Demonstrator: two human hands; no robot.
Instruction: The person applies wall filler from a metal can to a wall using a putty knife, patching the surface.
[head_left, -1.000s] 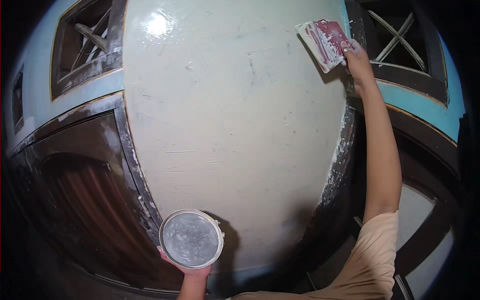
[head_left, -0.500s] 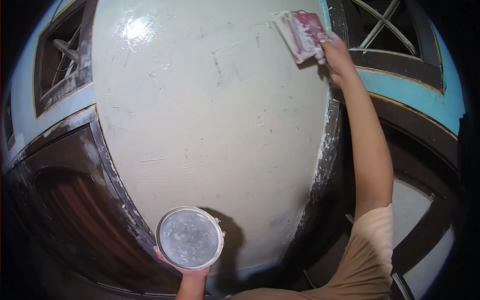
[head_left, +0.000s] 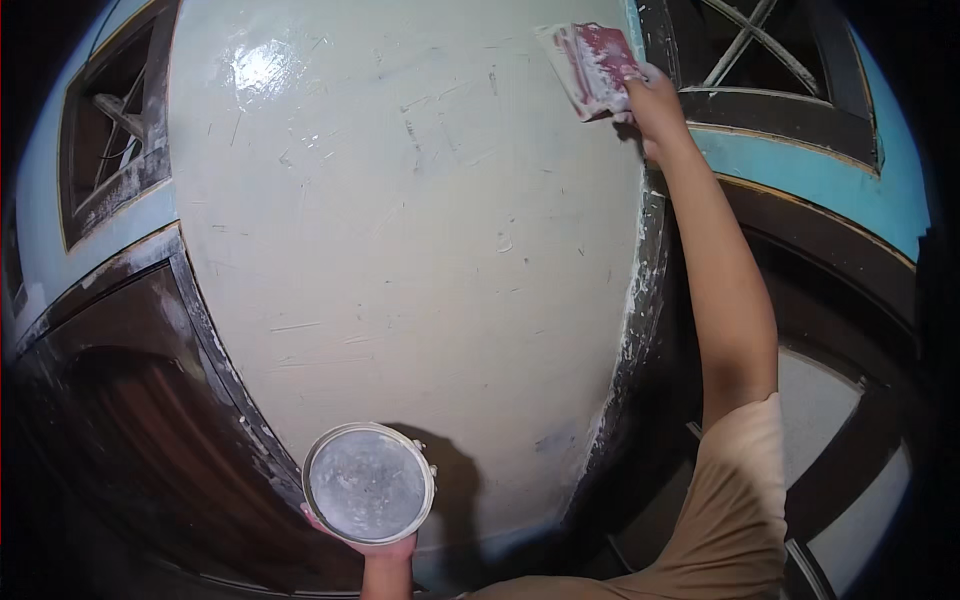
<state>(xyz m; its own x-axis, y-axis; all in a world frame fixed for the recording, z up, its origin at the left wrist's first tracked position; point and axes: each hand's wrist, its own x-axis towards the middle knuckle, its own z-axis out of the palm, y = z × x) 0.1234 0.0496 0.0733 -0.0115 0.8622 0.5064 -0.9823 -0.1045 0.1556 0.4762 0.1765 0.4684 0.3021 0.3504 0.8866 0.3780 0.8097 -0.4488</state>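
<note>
High on the right side of a pale, freshly coated wall (head_left: 430,250), my right hand (head_left: 655,105) grips a red putty knife (head_left: 600,65) with a wide blade. White paste is smeared over the tool and on my fingers, and its blade lies at or very near the wall surface. Low in front of me, my left hand (head_left: 385,548) supports a round, shallow container (head_left: 367,485) from beneath. A grey, paste-streaked round face with a pale rim shows on it; my fingers are mostly hidden under it.
A dark wooden door (head_left: 150,420) with a paste-spattered frame stands left of the wall. Dark-framed window openings sit at upper left (head_left: 115,130) and upper right (head_left: 760,45), beside light blue wall (head_left: 790,150). A paste-marked dark post (head_left: 640,290) borders the wall's right edge.
The putty knife and my right hand have shifted slightly left in the view. The container sits slightly lower and further left. The whole scene has also drifted left a little.
</note>
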